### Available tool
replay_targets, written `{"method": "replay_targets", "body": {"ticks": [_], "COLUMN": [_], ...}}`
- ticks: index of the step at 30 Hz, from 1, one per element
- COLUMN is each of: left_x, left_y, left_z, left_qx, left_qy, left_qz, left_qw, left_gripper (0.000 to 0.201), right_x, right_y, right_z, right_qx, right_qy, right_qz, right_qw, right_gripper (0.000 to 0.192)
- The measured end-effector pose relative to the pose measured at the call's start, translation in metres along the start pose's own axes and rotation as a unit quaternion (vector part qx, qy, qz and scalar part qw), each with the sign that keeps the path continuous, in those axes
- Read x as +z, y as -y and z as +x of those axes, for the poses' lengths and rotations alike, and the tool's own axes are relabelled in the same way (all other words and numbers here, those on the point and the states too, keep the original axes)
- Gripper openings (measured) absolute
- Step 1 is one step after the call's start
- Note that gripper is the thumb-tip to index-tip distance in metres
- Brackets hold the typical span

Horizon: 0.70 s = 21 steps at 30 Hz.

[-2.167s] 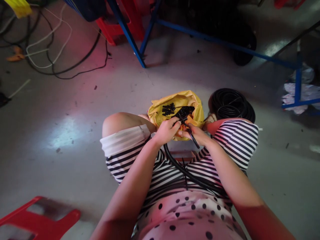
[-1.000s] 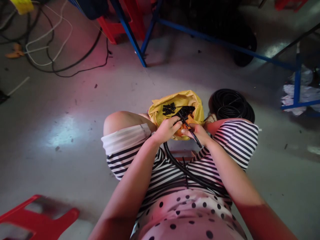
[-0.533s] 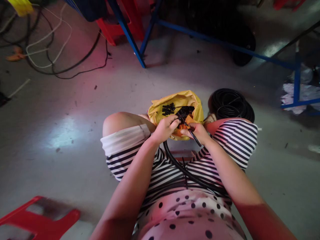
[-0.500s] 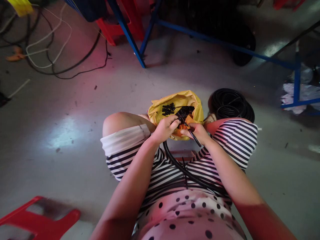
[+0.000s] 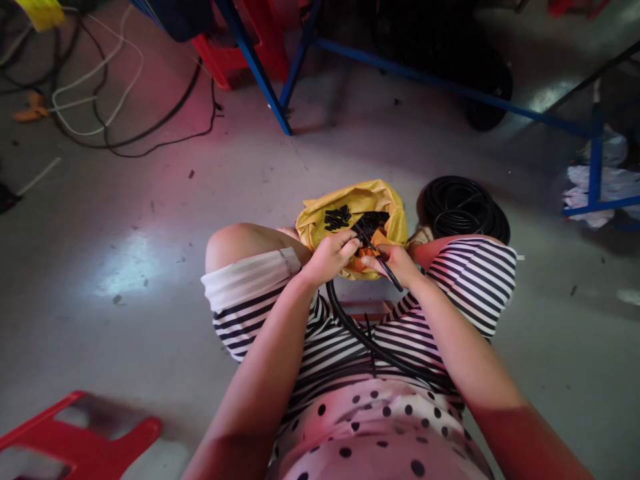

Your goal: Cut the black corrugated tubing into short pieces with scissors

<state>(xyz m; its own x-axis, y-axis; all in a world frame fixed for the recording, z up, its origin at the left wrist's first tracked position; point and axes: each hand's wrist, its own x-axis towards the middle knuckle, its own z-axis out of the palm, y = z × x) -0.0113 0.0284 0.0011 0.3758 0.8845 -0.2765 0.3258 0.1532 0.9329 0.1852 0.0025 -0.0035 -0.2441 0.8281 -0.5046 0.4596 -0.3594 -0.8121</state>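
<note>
- Left hand closed around the end of the black hose, fingers curled tight on it, just above the near rim of the yellow bag.
- Right hand pinches a thin black tool, thumb and fingers shut on it; tip meets the hose end at the left fingertips.
- Hose runs from the hands back over the striped lap.
- Bag sits on the floor between the knees, small black pieces inside at its far side.
- Black hose coil on the floor just right of the bag.
- Versus earlier frames: hands and hose almost unmoved, same grips; only a slight shift of the view.
</note>
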Motion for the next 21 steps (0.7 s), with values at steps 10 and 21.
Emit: {"method": "replay_targets", "body": {"ticks": [10, 21], "left_x": [0.002, 0.008], "left_y": [0.002, 0.003], "left_z": [-0.002, -0.001], "left_qx": [-0.042, -0.045], "left_qy": [0.002, -0.002], "left_qz": [-0.122, -0.115], "left_qw": [0.992, 0.992], "left_gripper": [0.018, 0.018], "right_x": [0.001, 0.000], "right_y": [-0.003, -0.010], "right_z": [0.002, 0.012], "right_qx": [-0.004, -0.004], "right_qy": [-0.042, -0.061], "right_qz": [-0.032, -0.086], "right_qw": [0.999, 0.994], "right_gripper": [0.064, 0.061]}}
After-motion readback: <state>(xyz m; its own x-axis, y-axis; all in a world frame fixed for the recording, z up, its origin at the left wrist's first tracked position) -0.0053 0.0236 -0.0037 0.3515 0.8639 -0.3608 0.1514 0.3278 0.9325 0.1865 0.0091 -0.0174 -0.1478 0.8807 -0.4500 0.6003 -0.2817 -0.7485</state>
